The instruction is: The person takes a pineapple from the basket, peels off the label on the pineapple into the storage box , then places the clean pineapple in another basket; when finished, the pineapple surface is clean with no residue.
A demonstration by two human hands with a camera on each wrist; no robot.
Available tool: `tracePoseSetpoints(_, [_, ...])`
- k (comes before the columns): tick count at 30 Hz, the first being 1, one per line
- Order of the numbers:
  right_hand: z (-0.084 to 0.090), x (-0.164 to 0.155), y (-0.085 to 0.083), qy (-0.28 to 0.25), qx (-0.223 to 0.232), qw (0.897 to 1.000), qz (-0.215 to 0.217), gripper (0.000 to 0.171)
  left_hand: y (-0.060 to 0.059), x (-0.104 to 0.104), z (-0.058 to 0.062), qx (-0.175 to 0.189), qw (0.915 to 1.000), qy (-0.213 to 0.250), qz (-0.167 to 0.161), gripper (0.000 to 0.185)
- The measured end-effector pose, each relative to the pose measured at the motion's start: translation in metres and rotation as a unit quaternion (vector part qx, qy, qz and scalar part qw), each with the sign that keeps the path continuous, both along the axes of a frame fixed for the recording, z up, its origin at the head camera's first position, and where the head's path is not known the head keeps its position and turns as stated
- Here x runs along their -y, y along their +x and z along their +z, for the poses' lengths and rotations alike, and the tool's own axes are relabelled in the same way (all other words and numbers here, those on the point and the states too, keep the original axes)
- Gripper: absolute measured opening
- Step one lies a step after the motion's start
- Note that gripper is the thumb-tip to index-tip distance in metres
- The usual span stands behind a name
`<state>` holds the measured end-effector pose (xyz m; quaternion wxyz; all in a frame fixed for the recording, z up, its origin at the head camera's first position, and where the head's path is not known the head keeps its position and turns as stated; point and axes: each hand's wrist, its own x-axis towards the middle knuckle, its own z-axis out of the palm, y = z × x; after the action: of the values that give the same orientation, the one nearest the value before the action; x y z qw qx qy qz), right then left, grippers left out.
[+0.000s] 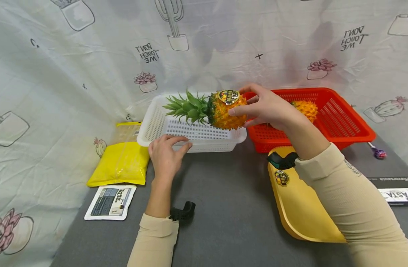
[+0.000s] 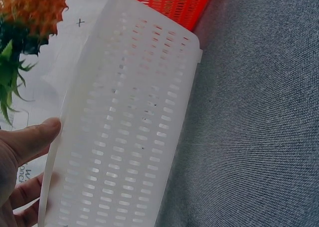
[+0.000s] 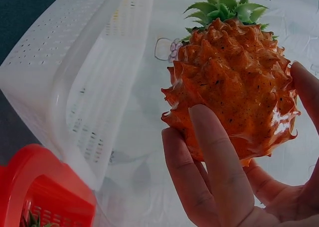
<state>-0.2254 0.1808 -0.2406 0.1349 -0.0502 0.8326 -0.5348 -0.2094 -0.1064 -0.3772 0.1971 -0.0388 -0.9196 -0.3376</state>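
Right hand (image 1: 267, 109) grips the pineapple (image 1: 224, 111) over the white basket (image 1: 150, 128), left hand (image 1: 165, 155) relaxed at its near rim; best lower it gently, crown level.

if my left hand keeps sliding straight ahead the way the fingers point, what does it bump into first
Most likely the front wall of the white basket. The left hand rests on the grey table with its fingertips at, or just short of, that wall; the left wrist view also shows the basket close by.
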Motion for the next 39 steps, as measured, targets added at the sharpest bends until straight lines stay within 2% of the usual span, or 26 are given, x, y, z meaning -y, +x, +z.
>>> tracePoseSetpoints(9, [0.004,-0.008,0.018,-0.002,-0.009,1.000,-0.001,0.077,0.000,-0.001,0.001,0.008,1.0000,-0.001,-0.001,0.023])
tracePoseSetpoints(19, [0.003,-0.019,0.034,0.021,-0.016,1.000,-0.006,0.079,0.000,0.001,0.002,0.002,1.0000,0.004,-0.003,0.023])
tracePoseSetpoints(27, [-0.003,-0.032,0.049,0.035,-0.017,0.999,0.000,0.074,0.001,0.000,0.002,0.011,0.9999,-0.002,-0.001,0.026])
tracePoseSetpoints(33, [-0.012,-0.042,0.061,0.044,-0.005,0.999,0.004,0.077,0.001,0.000,0.002,0.018,0.9998,-0.006,0.004,0.031])
tracePoseSetpoints(39, [-0.022,-0.050,0.069,0.053,0.002,0.998,0.021,0.080,0.001,0.000,0.000,0.015,0.9996,-0.020,0.009,0.028])
